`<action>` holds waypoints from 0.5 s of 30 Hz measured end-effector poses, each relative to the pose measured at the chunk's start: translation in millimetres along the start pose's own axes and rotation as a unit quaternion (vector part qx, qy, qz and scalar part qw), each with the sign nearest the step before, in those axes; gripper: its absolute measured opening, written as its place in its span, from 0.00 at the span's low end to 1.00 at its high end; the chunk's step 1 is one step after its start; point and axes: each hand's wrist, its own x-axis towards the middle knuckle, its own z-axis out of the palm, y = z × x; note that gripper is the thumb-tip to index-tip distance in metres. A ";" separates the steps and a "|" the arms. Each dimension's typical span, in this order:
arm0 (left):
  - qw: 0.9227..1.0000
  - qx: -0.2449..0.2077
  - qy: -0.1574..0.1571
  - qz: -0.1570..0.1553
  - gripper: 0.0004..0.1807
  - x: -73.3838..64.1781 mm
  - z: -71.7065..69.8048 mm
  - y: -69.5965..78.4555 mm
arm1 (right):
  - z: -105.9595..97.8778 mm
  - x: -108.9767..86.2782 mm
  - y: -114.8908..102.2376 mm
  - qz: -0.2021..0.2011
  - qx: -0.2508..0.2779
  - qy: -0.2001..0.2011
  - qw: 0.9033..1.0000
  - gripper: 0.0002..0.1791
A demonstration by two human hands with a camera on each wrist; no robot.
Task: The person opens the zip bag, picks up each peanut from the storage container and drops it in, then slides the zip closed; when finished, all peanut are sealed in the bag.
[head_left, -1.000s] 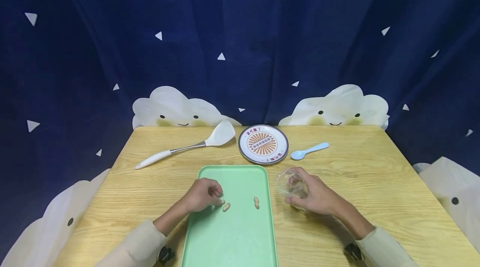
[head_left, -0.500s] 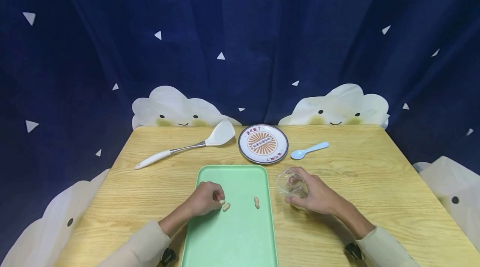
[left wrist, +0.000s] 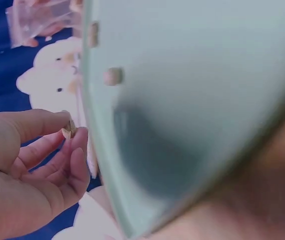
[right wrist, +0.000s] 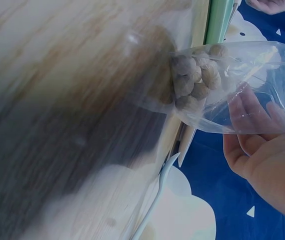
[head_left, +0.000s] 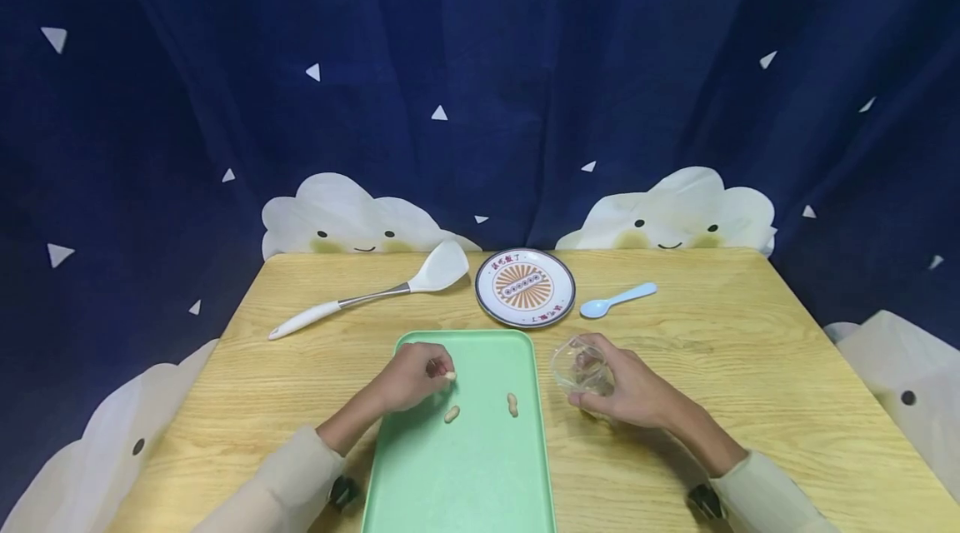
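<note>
My left hand (head_left: pixel 414 377) pinches a peanut (head_left: pixel 450 376) between thumb and fingertips, raised over the green tray (head_left: pixel 480 475). The left wrist view shows the held peanut (left wrist: pixel 68 132) from the side. Two unshelled peanuts lie apart on the tray: one peanut (head_left: pixel 452 414) just below the left hand, another peanut (head_left: pixel 512 405) near the right rim. Right of the tray, my right hand (head_left: pixel 633 390) grips a clear plastic bag (head_left: pixel 576 362) round its side, its mouth spread. Several peanuts (right wrist: pixel 197 80) are gathered at its bottom in the right wrist view.
A white spatula (head_left: pixel 311 316) with a metal neck lies at the back left of the wooden table (head_left: pixel 720 333). Behind the tray sits a round patterned plate (head_left: pixel 489 287), with a light blue spoon (head_left: pixel 622 298) to its right. A dark blue curtain (head_left: pixel 480 58) hangs behind.
The left hand has taken hold of the peanut beside the other one on the tray and moved it slightly up and away. My right hand and the bag have stayed in place.
</note>
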 end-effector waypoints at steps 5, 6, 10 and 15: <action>0.999 -0.013 0.017 0.023 0.02 11.3 -2.9 18.6 | 0.3 -0.4 0.3 0.000 0.003 0.001 1.000 0.39; 0.999 -0.017 0.022 0.029 0.02 13.6 -3.1 23.3 | 0.3 -0.4 0.3 0.001 0.004 0.001 1.000 0.38; 0.997 -0.025 0.040 0.060 0.03 23.3 -2.4 41.2 | 0.4 -0.5 0.1 0.002 0.001 0.002 1.000 0.39; 0.996 -0.024 0.047 0.077 0.04 34.1 -1.4 66.6 | 0.2 -0.8 -0.2 0.002 0.006 0.004 1.000 0.38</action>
